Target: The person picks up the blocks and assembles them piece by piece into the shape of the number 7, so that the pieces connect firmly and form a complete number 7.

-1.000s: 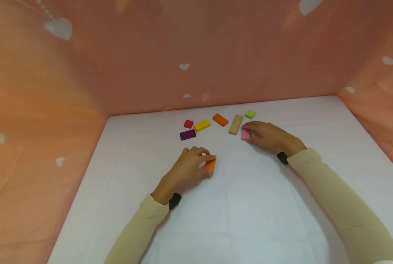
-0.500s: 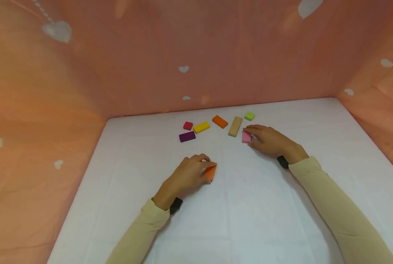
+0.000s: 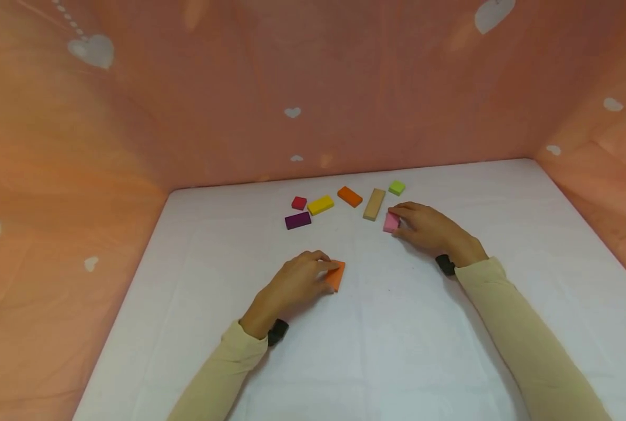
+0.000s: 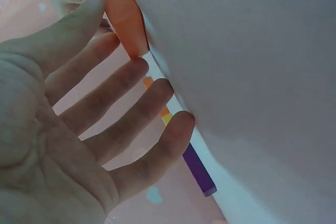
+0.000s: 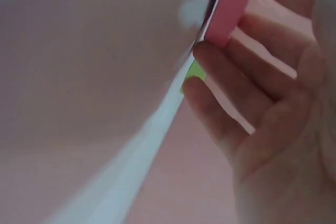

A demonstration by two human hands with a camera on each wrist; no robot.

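Note:
My left hand (image 3: 297,283) pinches an orange block (image 3: 336,277) between thumb and fingertips, near the middle of the white table. In the left wrist view this orange block (image 4: 125,19) shows slanted faces, with the thumb at its near edge and the other fingers spread below. Farther back on the right, my right hand (image 3: 425,227) holds a pink block (image 3: 391,222) by its two ends. The right wrist view shows the pink block (image 5: 228,11) close over the white surface, with fingertips along its edge. A natural wood block (image 3: 374,204) lies just left of the pink one.
Along the back of the table (image 3: 397,351) lie a red block (image 3: 299,203), a purple block (image 3: 298,220), a yellow block (image 3: 320,204), a second orange block (image 3: 350,196) and a lime green block (image 3: 397,187). A pink-orange cloth (image 3: 344,88) with hearts surrounds the table.
My left hand has drawn the orange block slightly toward me, and its top face now shows flatter. In my right hand the pink block has turned a little. The other blocks stay put.

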